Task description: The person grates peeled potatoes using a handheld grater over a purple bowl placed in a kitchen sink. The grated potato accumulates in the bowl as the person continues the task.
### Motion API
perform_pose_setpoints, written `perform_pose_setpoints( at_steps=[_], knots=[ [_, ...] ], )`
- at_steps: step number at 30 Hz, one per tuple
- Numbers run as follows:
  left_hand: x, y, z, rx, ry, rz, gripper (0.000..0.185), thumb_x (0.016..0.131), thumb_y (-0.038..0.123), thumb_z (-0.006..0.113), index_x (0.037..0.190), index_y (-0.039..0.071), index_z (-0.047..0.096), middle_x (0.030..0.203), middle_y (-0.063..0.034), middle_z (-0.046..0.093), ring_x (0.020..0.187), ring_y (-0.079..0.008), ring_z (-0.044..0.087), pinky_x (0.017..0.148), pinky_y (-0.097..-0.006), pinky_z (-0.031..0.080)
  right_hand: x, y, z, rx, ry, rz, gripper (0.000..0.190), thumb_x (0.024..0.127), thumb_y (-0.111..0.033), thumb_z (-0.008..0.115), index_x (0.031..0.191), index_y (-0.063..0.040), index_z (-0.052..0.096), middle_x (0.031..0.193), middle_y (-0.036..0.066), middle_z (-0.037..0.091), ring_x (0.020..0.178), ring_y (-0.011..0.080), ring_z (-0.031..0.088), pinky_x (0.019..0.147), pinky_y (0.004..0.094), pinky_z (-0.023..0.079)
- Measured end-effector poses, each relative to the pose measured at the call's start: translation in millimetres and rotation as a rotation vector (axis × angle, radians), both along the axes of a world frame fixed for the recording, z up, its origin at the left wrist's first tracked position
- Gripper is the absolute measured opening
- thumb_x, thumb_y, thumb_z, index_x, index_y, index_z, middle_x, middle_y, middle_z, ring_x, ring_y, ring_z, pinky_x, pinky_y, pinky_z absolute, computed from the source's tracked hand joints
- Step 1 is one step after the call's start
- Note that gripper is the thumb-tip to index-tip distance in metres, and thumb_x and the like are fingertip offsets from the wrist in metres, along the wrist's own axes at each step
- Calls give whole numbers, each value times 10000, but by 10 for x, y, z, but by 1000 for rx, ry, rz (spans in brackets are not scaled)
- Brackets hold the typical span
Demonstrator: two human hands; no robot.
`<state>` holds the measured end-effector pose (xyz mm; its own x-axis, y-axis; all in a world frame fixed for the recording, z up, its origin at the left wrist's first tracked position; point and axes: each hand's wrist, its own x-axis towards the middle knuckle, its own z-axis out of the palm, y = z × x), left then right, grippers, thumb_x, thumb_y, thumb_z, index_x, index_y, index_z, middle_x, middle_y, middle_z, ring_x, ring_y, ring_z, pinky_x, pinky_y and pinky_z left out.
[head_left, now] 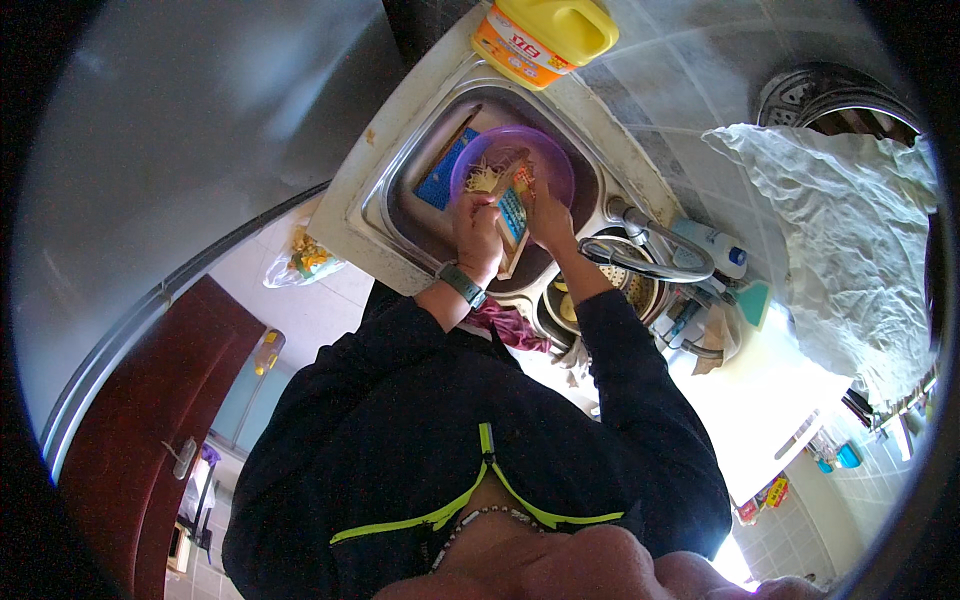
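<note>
My left hand grips the wooden frame of a grater with a blue middle, tilted over a translucent purple bowl. Pale shreds of food lie in the bowl, beside the grater's upper end. My right hand is at the grater's right side, fingers pointing down into the bowl. Something orange shows near those fingertips, too small to name. Whether the right hand holds a piece of food is hidden. The bowl sits in a stainless steel sink.
Left of the bowl lies a blue mat-like item in the sink. A yellow jug stands at the sink's far corner. To the right are a curved faucet, a perforated metal pot insert and a white bottle. A pale cloth hangs farther right.
</note>
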<state>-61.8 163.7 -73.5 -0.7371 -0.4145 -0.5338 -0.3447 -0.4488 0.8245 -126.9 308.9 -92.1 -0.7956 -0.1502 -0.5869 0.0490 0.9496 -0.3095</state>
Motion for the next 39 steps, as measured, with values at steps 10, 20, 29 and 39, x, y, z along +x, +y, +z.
perform_pose_setpoints(
  at_steps=[10, 20, 29, 39],
  knots=[
    [-40, 8, 35, 50, 5, -3, 116, 829, 63, 535, 930, 19, 572, 895, -91, 580, 837, -204, 547, 791, -339, 449, -112, 150, -44, -20, -91, -86, 405, 982, -367, 433, 1289, -105, 394, 1031, 297, 630, 930, 466, 625, 803, 553, 475],
    [-66, -43, 156, -4, 25, -58, 106, 847, 55, 518, 939, 23, 560, 939, -81, 567, 862, -170, 530, 808, -307, 437, -348, 142, -537, -133, 208, 36, 316, 939, -301, 506, 1151, -76, 572, 1237, 183, 590, 1120, 365, 579, 969, 438, 440],
    [74, -141, 20, 64, 14, -28, 113, 850, 66, 527, 961, 46, 545, 939, -49, 556, 844, -146, 524, 789, -295, 439, -631, 202, -1011, -4, 221, -20, 390, 930, -243, 488, 1308, -148, 507, 1116, 215, 646, 1032, 386, 625, 906, 474, 486],
    [302, -257, 311, 202, -34, -22, 105, 885, 89, 531, 986, 91, 559, 890, 4, 532, 737, -71, 465, 652, -239, 411, -902, -12, -1245, 203, -78, 148, 388, 879, -232, 529, 1219, -46, 540, 1096, 248, 644, 1030, 393, 628, 905, 476, 492]
  ],
)
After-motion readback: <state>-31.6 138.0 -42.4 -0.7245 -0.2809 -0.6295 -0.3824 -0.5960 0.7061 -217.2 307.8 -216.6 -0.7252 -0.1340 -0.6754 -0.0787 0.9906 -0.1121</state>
